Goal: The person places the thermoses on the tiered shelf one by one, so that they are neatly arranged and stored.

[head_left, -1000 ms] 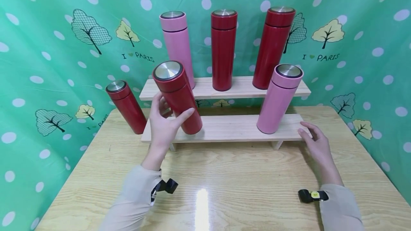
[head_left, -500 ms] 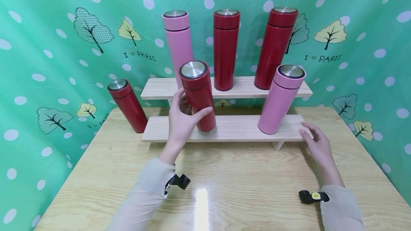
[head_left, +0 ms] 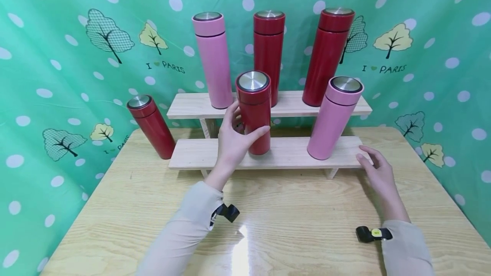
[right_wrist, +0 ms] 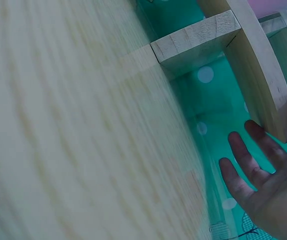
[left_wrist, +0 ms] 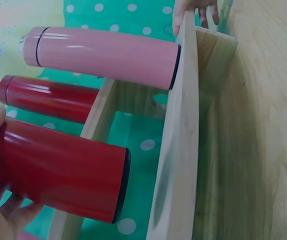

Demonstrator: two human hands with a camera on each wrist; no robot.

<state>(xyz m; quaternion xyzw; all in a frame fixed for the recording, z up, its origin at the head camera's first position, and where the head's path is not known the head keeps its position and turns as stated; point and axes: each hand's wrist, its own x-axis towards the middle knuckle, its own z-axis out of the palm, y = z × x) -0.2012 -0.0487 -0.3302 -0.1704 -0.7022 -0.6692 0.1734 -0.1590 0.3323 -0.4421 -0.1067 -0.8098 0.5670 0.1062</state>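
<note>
My left hand [head_left: 235, 142] grips a red thermos [head_left: 256, 114] with a steel lid, thumb in front and fingers round its far side. In the left wrist view a gap shows between the thermos's black base and the lower wooden shelf [left_wrist: 178, 150]. My right hand [head_left: 377, 171] holds that shelf's right end between thumb and index finger, its other fingers loosely spread below in the right wrist view. A pink thermos [head_left: 333, 122] stands upright on the lower shelf's right part.
On the upper shelf [head_left: 293, 107] stand a pink thermos [head_left: 212, 63], a red thermos [head_left: 269, 50] partly hidden by the held one, and another red thermos [head_left: 327, 58]. One more red thermos [head_left: 151, 129] stands left of the shelves. A patterned green cloth [head_left: 126, 76] hangs behind.
My left hand has carried the red thermos rightward over the lower shelf, from its left part to near the middle. My right hand has stayed at the shelf's end.
</note>
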